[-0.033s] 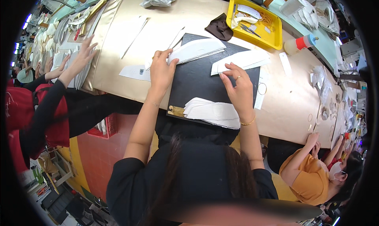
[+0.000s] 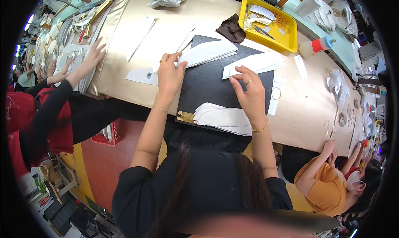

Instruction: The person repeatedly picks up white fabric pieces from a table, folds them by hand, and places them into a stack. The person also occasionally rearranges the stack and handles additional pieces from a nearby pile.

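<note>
On a black board (image 2: 199, 84) lie several curved white fabric-like pieces. My left hand (image 2: 169, 78) is closed at the near-left end of one layered white stack (image 2: 212, 52), thumb and fingers on its end. To the right, my right hand (image 2: 251, 90) has thumb and fingertips pinched together beside the left corner of a second white stack (image 2: 257, 64); whatever sits between them is too small to make out. A third fanned white stack (image 2: 224, 118) rests along the board's near edge, beside a small wooden block (image 2: 185, 116).
At the back right, a yellow tray (image 2: 292, 38) contains tweezers, rubber bands and white pieces. Beside it are dark brown cloth (image 2: 231, 29) and a bottle with a red band (image 2: 318, 46). A co-worker's hand (image 2: 93, 57) is at left; a person in orange (image 2: 326, 184) sits at right.
My right hand has shifted very slightly, its fingers a touch up and to the left. My left hand and the stacks stay where they were.
</note>
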A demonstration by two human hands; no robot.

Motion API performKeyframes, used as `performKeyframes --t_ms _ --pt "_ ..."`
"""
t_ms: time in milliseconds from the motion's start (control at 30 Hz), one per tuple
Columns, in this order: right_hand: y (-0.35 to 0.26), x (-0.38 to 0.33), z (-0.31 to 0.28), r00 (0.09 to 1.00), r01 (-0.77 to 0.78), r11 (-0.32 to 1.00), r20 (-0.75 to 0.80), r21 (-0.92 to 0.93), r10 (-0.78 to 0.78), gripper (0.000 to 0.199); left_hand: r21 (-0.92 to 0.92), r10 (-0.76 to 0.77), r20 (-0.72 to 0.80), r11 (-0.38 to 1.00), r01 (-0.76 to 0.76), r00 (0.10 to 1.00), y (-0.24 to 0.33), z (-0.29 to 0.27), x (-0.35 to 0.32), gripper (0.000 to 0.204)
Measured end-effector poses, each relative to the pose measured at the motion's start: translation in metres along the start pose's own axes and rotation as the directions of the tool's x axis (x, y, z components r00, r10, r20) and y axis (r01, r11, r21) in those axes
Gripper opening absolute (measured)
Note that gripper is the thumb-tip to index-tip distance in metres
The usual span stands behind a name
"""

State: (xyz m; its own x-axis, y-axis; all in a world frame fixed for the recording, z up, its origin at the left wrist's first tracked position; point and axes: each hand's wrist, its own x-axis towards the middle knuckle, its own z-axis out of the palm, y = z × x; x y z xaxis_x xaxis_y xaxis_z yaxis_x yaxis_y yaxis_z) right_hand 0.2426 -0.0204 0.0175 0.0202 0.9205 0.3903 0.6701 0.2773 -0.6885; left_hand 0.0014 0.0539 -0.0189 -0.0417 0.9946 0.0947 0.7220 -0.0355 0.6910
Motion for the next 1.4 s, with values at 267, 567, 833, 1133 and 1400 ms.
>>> performKeyframes --t_ms 267,567,833,1133,1400 --pt "-0.018 0.013 0.016 0.995 0.071 0.992 0.061 0.105 -0.078 0.010 -0.333 -0.186 0.247 0.905 0.263 0.951 -0.001 -0.017 0.012 0.025" --pt "-0.043 0.019 0.035 0.997 0.072 0.985 -0.039 0.158 -0.066 0.022 -0.777 -0.045 0.510 0.404 0.483 0.859 0.027 -0.024 -0.014 0.020" --pt "-0.064 0.011 0.026 0.984 -0.168 0.803 0.056 0.572 0.167 0.031 -0.848 0.157 0.345 0.475 0.235 0.925 0.064 -0.026 -0.043 0.017" --pt "-0.019 0.018 -0.015 0.917 -0.209 0.618 -0.068 0.758 0.393 0.016 -0.797 0.209 0.287 0.594 0.112 0.935 0.071 -0.048 -0.063 0.018" --pt "0.069 0.020 -0.127 0.752 -0.012 0.693 -0.451 0.721 0.482 0.013 -0.827 0.127 0.380 0.490 0.275 0.916 0.060 -0.110 -0.082 0.018"
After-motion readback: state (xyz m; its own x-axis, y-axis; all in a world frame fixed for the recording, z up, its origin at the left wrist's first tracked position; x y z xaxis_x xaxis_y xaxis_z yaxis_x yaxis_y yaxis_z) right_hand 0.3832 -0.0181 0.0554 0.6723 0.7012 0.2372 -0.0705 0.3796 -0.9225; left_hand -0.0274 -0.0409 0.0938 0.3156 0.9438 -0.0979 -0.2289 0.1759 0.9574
